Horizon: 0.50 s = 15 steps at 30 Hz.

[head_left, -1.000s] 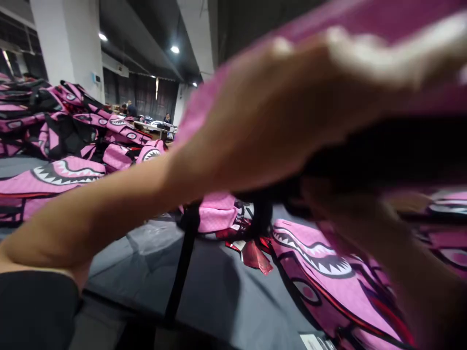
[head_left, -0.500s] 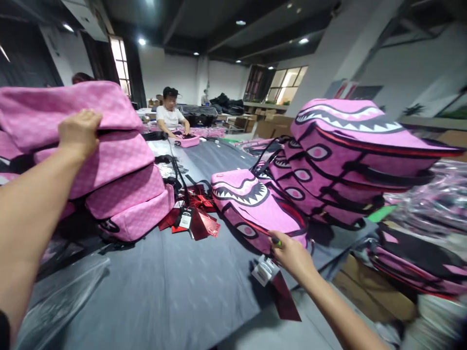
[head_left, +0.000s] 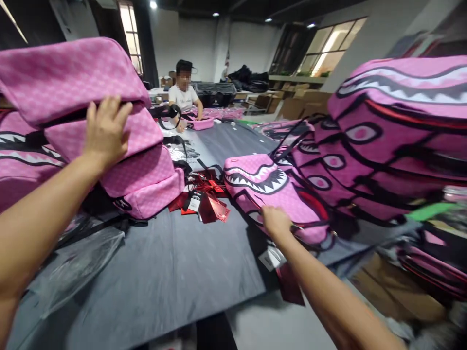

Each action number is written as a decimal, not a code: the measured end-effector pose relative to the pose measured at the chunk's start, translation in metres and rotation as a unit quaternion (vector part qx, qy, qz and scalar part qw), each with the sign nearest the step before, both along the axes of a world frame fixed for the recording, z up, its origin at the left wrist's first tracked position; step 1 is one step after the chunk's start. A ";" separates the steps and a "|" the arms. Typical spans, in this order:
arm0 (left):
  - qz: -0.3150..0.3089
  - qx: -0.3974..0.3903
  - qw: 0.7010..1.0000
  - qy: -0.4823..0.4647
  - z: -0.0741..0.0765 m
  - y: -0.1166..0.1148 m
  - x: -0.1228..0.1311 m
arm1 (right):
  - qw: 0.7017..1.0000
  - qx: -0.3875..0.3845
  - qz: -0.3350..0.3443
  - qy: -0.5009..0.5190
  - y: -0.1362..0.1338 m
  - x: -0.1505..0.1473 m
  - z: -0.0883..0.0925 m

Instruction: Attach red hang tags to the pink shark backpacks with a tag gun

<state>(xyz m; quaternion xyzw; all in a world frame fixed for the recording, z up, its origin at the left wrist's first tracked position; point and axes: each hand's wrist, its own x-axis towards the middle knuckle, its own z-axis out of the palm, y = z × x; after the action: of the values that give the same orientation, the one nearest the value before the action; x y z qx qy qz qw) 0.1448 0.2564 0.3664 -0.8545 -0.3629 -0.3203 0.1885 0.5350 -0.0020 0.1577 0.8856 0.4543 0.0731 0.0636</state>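
Note:
Fingers spread, my left hand (head_left: pixel 107 129) rests against the left stack of pink checkered backpacks (head_left: pixel 146 131), near the gap under the topmost one. My right hand (head_left: pixel 277 223) is closed on the near side edge of a pink backpack (head_left: pixel 301 206) with a printed shark mouth, which lies face up on the table. A white label and a dark red tag (head_left: pixel 290 284) hang below that hand. Between the left stack and this backpack lies a pile of shiny red hang tags (head_left: pixel 209 206), with a black-and-white tag among them.
A tall stack of shark-face backpacks (head_left: pixel 361 160) rises at the right. Clear plastic (head_left: pixel 83 262) lies on the grey table (head_left: pixel 182 282) at left. Across the table a co-worker (head_left: pixel 184 95) handles a pink bag. Cardboard (head_left: pixel 397 287) and more bags sit at lower right.
My left hand has come off the top backpack, moved right and down, and spread its fingers. My right hand keeps hold of the backpack. The view has tilted down and shifted.

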 end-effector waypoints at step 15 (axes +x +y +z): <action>-0.182 -0.621 0.692 -0.322 -0.250 -0.238 0.067 | 0.809 0.532 -0.089 0.233 -0.269 -0.058 0.217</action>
<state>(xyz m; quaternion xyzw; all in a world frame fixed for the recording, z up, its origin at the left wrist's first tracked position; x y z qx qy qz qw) 0.2119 0.0187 0.1165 -0.6708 -0.3549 -0.3057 -0.5750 0.4773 -0.2706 0.3746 0.8078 0.2643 0.0893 -0.5192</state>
